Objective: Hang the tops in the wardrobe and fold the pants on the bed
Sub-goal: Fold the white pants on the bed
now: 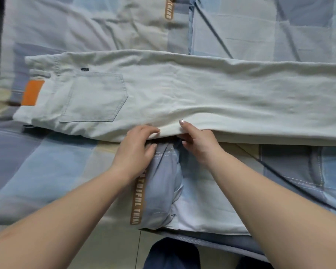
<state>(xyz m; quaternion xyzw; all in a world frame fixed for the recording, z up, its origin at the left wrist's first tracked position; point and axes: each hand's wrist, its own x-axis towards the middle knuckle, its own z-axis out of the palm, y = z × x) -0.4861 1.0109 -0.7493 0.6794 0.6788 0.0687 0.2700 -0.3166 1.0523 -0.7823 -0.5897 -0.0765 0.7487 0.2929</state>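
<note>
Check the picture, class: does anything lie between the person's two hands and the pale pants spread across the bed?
Nothing visible does. The left hand and the right hand are both already at the near edge of the pale, off-white cotton pants, the right thumb on top of the fabric. The pants lie directly on the blue patchwork bedcover.

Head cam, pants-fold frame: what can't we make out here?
- Pants: leg ends cut off by the right edge of the head view.
- Right hand: fingers tucked under the pants' near edge, so the grip is partly hidden.
- Left hand: fingertips sit on the hem; the underside is unseen.
- Small dark tag: too small to read.
- Wardrobe and tops: out of frame.
</note>
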